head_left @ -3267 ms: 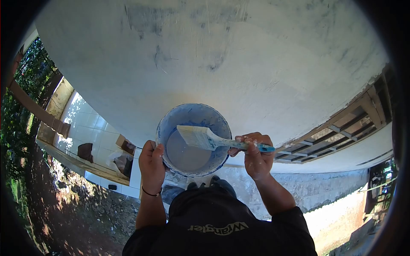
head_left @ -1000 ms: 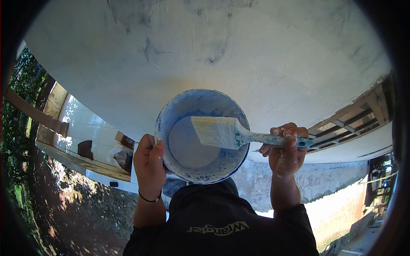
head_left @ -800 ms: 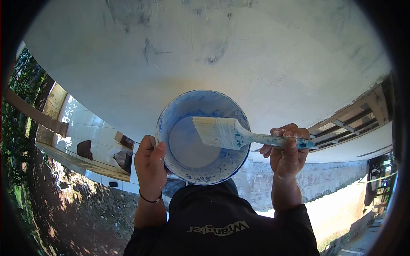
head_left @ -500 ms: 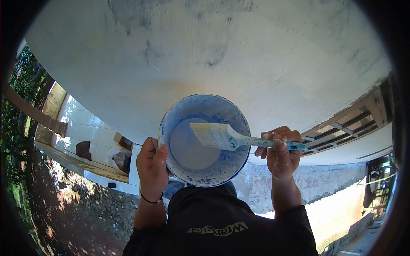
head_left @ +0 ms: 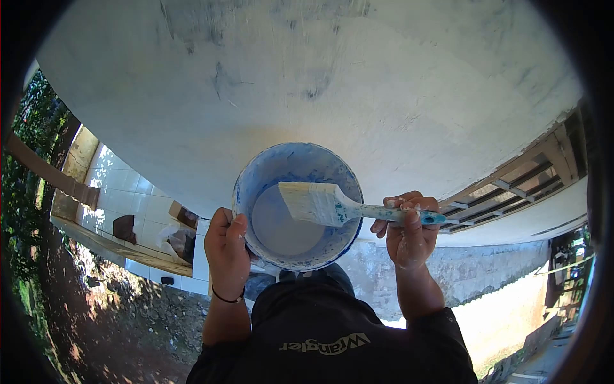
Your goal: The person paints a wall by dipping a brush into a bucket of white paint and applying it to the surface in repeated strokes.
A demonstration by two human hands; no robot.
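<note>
My left hand [head_left: 230,253] grips the left side of a round paint bucket [head_left: 243,185], thumb over the rim and the other fingers partly hidden behind it. Blue and white smears coat the bucket's inner wall, and pale paint [head_left: 281,224] lies at the bottom. In my right hand [head_left: 412,233] is a wide paintbrush [head_left: 313,203], pinched by its blue-green stained handle. The brush lies sideways above the bucket's opening, its whitish bristles pointing left. White paint specks mark my right fingers.
A pale wall [head_left: 384,115] with dark scuffs rises close in front. To the right is a window frame with bars [head_left: 511,189]. On the left, a tiled porch floor [head_left: 144,205] holds a plastic bag [head_left: 176,240] and a dark cloth [head_left: 125,227]. Rough ground [head_left: 153,313] lies below.
My right hand and the paintbrush have shifted slightly left. The bucket has also moved a little left and tilted slightly, while my left hand keeps its hold.
</note>
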